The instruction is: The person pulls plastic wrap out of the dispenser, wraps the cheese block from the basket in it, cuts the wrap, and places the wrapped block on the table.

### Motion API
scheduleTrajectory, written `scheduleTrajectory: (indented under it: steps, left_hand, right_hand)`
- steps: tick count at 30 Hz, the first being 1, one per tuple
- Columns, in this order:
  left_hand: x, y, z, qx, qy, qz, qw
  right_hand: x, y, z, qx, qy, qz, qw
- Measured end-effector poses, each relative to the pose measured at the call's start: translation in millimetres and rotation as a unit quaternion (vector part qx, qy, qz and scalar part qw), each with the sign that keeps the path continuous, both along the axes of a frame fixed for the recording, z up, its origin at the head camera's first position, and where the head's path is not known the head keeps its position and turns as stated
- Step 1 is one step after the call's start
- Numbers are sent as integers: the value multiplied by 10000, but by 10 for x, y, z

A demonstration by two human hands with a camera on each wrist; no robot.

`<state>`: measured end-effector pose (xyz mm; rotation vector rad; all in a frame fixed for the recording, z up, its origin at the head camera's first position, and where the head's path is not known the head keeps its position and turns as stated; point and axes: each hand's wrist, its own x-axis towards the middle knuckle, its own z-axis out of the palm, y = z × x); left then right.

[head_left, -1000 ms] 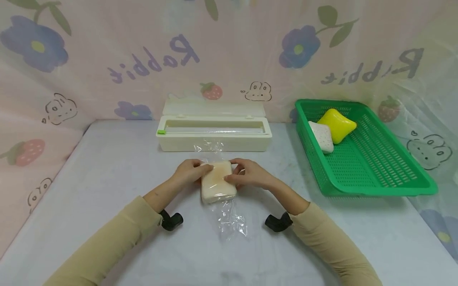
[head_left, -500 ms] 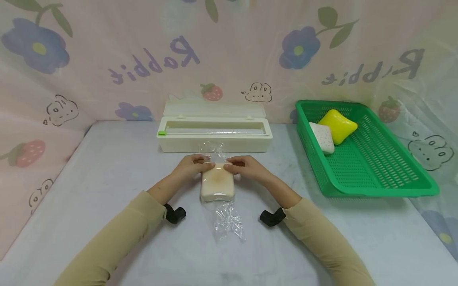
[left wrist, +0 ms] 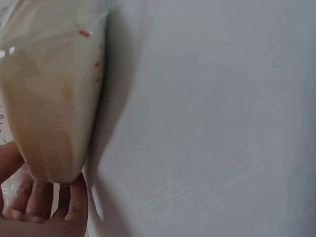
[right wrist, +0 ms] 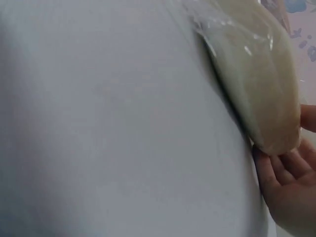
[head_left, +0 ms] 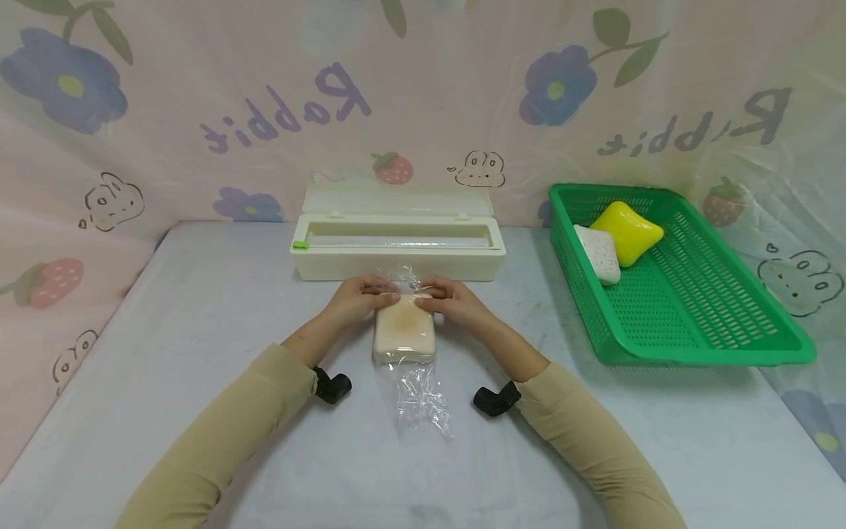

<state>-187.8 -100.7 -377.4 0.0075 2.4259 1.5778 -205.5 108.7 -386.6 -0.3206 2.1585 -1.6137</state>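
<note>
A white box (head_left: 396,266), lid up, stands at the back of the worktop (head_left: 198,308). Before it, the left hand (head_left: 353,303) pinches the far left corner of a wrapped pale block (head_left: 405,330), clear film (head_left: 421,393) trailing toward me; the right hand (head_left: 460,305) pinches the far right corner. Further right, a green basket (head_left: 714,358) holds a speckled white piece (head_left: 600,257) beside a yellow one (head_left: 629,234).

On the pale pink, flower-printed sheet (head_left: 439,95) beyond the hands, "Rabbit" is printed twice in purple, mirror-reversed letters: one word (head_left: 260,126) is seen beyond and leftward of the left hand (head_left: 360,303), another beyond and rightward of the right hand (head_left: 459,303).
</note>
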Motion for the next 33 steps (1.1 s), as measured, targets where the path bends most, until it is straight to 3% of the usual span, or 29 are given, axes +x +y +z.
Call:
scheduleTrajectory:
  steps: [8, 13, 16, 26, 30, 33]
  left_hand:
    - [-57, 72, 36, -136, 386, 135, 9991]
    - [-46, 89, 87, -311, 706, 281, 9966]
    - [-13, 62, 121, -171, 754, 244, 9967]
    - [174, -16, 231, 529, 1288, -362, 9896]
    - [286, -27, 251, 19, 1663, -916, 9818]
    - [354, -43, 242, -645, 2010, -1452, 9666]
  right_hand:
    - [-68, -19, -6, -165, 383, -401, 9983]
    - [-116, -13, -17, -470, 741, -209, 9959]
    - [-120, 14, -13, -453, 957, -119, 9943]
    - [-71, 114, 30, -935, 1817, 647, 9768]
    - [-22, 137, 82, -964, 1895, 900, 9730]
    - [8, 158, 113, -765, 2142, 1095, 9676]
